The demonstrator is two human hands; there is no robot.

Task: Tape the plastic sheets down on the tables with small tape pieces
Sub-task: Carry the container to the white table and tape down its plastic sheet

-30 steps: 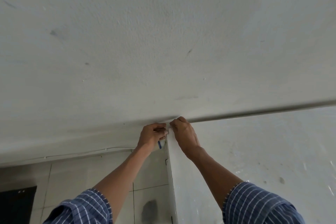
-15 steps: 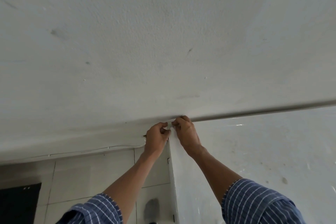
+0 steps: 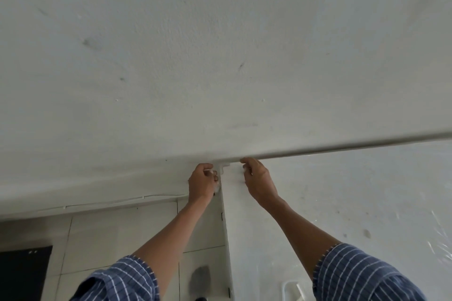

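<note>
A tape piece (image 3: 225, 166) is stuck at the tabletop (image 3: 330, 186) corner, between the curled left hand (image 3: 202, 182) and right hand (image 3: 258, 178) (what is held cannot be told).

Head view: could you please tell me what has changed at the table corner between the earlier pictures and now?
The left hand and right hand, almost touching at the corner before, have drawn apart, uncovering a small white piece, perhaps tape, at the edge. Both stay curled at the table corner; what they hold is unclear.
</note>
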